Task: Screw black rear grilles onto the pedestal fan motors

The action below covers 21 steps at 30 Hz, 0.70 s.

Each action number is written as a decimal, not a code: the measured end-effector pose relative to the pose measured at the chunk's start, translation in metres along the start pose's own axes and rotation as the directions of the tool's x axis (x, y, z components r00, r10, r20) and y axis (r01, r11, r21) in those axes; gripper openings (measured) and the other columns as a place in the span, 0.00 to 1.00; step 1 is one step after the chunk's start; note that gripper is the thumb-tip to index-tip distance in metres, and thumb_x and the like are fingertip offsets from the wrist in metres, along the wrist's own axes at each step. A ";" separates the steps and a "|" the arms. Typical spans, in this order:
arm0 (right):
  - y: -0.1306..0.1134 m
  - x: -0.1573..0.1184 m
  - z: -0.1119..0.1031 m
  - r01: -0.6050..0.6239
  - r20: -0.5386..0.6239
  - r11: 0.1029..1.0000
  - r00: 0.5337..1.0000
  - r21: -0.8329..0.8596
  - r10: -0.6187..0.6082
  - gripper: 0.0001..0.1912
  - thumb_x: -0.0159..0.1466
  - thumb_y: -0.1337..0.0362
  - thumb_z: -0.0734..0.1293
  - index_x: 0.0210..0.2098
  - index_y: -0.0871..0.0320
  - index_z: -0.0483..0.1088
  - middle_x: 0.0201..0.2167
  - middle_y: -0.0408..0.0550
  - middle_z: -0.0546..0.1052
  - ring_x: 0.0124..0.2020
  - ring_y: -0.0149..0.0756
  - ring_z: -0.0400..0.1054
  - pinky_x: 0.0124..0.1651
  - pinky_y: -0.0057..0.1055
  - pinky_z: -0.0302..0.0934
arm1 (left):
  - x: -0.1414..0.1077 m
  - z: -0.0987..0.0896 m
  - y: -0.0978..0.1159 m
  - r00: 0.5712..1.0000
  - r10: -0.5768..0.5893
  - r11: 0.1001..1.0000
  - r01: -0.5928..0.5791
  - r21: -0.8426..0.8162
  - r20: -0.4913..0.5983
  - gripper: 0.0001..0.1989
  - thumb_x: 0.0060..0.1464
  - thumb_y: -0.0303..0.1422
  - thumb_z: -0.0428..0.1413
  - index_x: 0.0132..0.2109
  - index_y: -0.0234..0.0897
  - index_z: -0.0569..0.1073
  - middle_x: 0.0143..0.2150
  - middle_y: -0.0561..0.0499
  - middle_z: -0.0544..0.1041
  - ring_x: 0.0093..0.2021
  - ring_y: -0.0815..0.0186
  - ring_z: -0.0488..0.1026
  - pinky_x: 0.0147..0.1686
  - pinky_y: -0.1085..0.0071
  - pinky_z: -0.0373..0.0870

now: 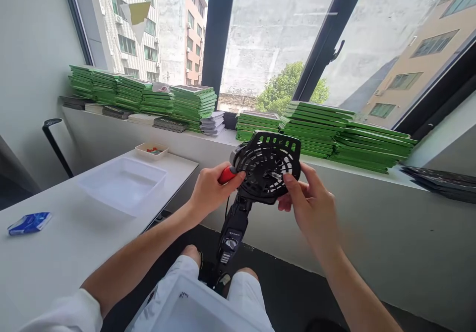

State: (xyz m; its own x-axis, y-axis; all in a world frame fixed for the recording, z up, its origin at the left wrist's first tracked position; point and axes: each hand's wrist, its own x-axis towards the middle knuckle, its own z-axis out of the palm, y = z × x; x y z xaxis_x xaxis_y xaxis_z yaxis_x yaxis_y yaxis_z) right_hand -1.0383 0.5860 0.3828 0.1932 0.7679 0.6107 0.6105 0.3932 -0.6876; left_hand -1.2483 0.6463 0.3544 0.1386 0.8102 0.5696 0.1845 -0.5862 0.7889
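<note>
A black fan head with a round slotted grille (260, 188) faces me on a black stand (235, 225) with a silver dial. A metal shaft and a small clear piece (274, 175) show near its middle. My left hand (213, 186) is closed around a red handle (226, 175) at the fan's left edge, its thumb against the rim. Whatever the handle belongs to is hidden. My right hand (312, 198) pinches the grille's right side, the thumb in front by the clear piece and the other fingers at or behind the rim. Whether the thumb touches that piece I cannot tell.
A white box (201, 302) rests on my lap. On the white table (67, 257) at left are a clear plastic tray (124, 181), a small dish (151, 150) with coloured bits and a blue packet (29, 223). Green stacks (316, 129) line the windowsill.
</note>
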 end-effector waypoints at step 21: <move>0.054 0.041 0.017 0.172 -0.012 0.985 0.985 -0.023 -0.173 0.34 0.72 0.33 0.59 0.64 0.50 0.69 0.56 0.50 0.78 0.52 0.46 0.73 0.50 0.38 0.68 | 0.028 0.025 -0.039 0.989 0.132 0.987 -0.137 -0.081 -0.062 0.26 0.63 0.38 0.60 0.66 0.43 0.70 0.59 0.45 0.79 0.32 0.70 0.72 0.43 0.69 0.71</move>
State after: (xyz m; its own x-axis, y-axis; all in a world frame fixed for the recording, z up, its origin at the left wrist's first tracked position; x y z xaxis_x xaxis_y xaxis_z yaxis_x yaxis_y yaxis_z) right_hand -1.0104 0.6479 0.3640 0.0941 0.6824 0.7249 0.6523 0.5078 -0.5627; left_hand -1.2271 0.6916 0.3333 0.1014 0.7246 0.6817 0.0846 -0.6890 0.7198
